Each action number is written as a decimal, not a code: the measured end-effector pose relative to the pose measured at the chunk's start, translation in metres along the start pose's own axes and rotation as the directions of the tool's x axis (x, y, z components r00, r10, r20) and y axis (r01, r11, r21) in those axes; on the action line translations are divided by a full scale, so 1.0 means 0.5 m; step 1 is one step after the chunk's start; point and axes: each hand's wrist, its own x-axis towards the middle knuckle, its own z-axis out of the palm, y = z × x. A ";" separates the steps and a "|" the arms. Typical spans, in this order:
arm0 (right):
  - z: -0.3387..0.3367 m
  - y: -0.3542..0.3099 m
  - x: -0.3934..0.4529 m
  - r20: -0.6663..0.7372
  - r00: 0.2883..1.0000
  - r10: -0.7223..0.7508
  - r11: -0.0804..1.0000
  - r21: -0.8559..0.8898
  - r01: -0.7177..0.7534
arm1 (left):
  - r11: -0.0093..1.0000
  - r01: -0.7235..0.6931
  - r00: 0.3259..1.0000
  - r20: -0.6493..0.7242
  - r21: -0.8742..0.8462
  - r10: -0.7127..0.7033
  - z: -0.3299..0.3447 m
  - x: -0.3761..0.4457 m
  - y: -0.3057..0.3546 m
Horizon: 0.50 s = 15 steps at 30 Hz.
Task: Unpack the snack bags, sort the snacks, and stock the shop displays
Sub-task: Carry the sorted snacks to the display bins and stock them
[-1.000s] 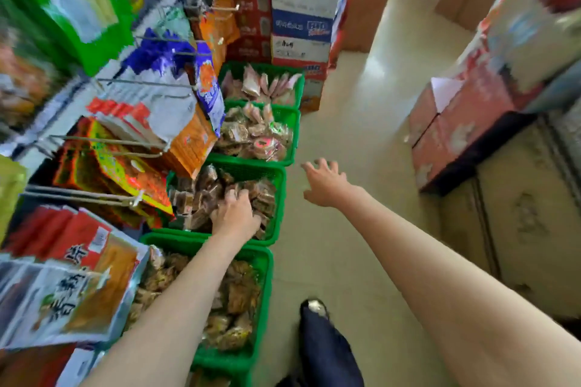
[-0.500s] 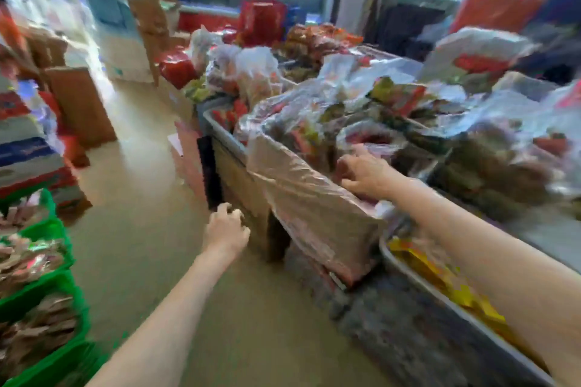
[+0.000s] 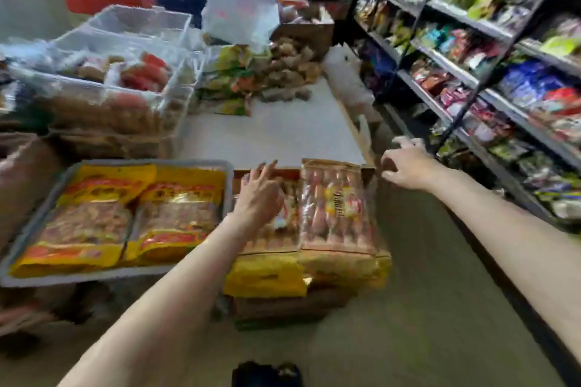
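a dark shoe [image 3: 267, 374] shows at the bottom edge, on the tan floor [image 3: 408, 308]. above it both bare forearms reach forward. the left hand [image 3: 261, 195] lies with straight fingers on a clear sausage pack [image 3: 276, 223], flat on top of it and not gripping. a second sausage pack [image 3: 338, 207] lies just beside it on the right, both resting on a stack of yellow bags [image 3: 267, 276] over a carton [image 3: 283, 308]. the right hand [image 3: 405, 166] hangs in the air right of that stack, fingers loosely spread and curved, holding nothing, near the second pack but apart from it.

left of the left hand, a grey tray [image 3: 28, 229] holds yellow-and-red snack bags [image 3: 94, 217] laid side by side. beyond the hands a white board [image 3: 267, 132] lies flat, with a heap of green and brown snacks [image 3: 251, 78] at its far end. clear bins [image 3: 125, 41] with red and brown items stand to the left of the board, blurred. a white plastic bag [image 3: 239, 0] rises behind the heap, beside a brown box [image 3: 301, 25]. along the right side, dark shelves [image 3: 471, 85] run away, filled with coloured packets too blurred to tell apart.
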 end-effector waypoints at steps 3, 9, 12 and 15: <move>0.066 0.121 0.027 0.118 0.993 0.019 1.000 -0.013 -0.017 | 1.000 -0.007 0.997 0.079 -0.005 0.007 0.067 0.086 0.079; 0.053 0.289 0.215 0.122 0.991 -0.061 0.998 -0.014 0.063 | 0.987 0.140 0.973 0.171 0.082 -0.153 0.142 0.285 0.098; 0.034 0.339 0.299 0.146 0.981 -0.128 0.992 0.010 0.128 | 0.934 0.356 0.909 0.218 0.031 -0.354 0.145 0.395 0.168; 0.019 0.405 0.369 0.150 0.967 -0.205 0.977 -0.022 0.211 | 0.972 0.234 0.943 0.236 0.024 -0.233 0.159 0.509 0.262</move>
